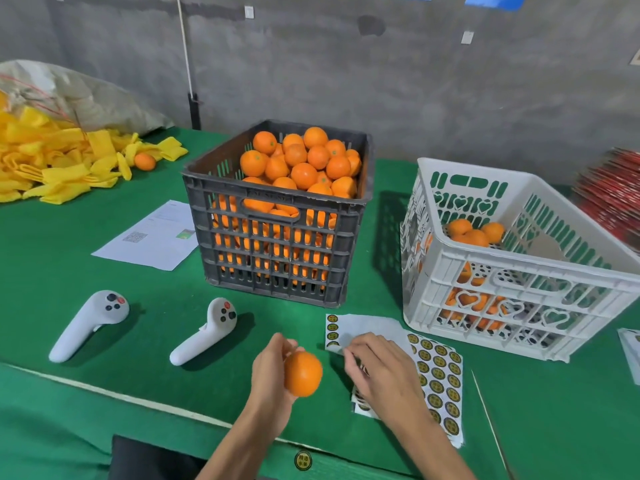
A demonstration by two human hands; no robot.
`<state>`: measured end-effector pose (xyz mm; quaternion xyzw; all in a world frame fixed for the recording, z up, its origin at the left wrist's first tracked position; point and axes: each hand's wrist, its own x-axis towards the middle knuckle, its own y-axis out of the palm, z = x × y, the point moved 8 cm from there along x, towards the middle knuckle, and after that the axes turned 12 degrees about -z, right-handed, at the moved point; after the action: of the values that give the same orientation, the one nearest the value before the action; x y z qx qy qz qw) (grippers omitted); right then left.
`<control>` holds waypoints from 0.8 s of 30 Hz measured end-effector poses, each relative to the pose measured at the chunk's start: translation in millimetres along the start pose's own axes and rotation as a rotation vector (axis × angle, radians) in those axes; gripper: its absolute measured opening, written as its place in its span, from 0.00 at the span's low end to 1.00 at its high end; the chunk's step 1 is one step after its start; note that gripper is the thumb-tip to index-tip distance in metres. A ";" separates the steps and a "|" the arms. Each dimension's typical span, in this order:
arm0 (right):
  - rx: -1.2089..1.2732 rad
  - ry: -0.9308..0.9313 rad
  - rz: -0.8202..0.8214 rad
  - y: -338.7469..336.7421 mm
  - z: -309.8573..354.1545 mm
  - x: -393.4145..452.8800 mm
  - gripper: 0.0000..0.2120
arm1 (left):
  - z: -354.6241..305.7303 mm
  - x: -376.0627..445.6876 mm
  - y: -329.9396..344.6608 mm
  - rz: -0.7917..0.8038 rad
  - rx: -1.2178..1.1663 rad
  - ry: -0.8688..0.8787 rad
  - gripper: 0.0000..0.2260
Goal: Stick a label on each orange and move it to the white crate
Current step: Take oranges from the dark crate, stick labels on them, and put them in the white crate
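Note:
My left hand (268, 372) holds an orange (303, 374) just above the near part of the green table. My right hand (377, 367) rests on the label sheet (438, 379), its fingertips pinched at the sheet's peeled left part; whether a label is between them I cannot tell. A dark crate (277, 251) heaped with oranges stands at the middle. The white crate (512, 289) at the right, tilted toward me, holds several oranges.
Two white controllers (88, 323) (204, 332) lie at the left front. A printed paper (152, 237) lies beside the dark crate. Yellow foam nets (52, 164) and a stray orange (144, 161) are piled far left. Red packaging (613, 199) sits far right.

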<state>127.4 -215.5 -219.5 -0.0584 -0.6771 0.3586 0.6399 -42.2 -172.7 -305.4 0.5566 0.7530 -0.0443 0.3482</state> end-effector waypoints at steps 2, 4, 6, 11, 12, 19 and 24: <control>-0.005 0.017 -0.055 -3.5 -0.9 5.2 0.05 | 6.8 -4.6 7.5 0.121 0.119 -0.100 0.17; -0.008 -0.041 -0.076 -2.6 4.0 8.3 0.04 | 15.5 -11.2 18.6 0.268 0.374 -0.163 0.30; -0.003 -0.139 -0.073 -0.6 10.9 8.7 0.06 | 16.0 -14.6 28.6 0.346 0.451 -0.152 0.33; 0.036 -0.195 -0.014 3.1 10.4 -1.3 0.08 | -0.9 -7.7 23.3 0.226 0.292 -0.080 0.18; 0.061 -0.157 -0.009 3.1 7.0 -2.0 0.09 | -2.6 -7.0 21.2 0.211 0.301 -0.060 0.16; 0.242 0.264 0.034 7.5 -11.6 -2.4 0.16 | -3.3 -17.8 28.9 0.305 0.319 -0.007 0.12; 0.402 0.512 0.062 5.6 -20.0 -5.9 0.11 | -0.2 -19.3 31.9 0.284 0.206 -0.044 0.11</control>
<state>144.5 -206.4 -229.0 -0.0398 -0.4080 0.4781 0.7768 -11.9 -176.2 -283.9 0.6891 0.6503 -0.0839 0.3085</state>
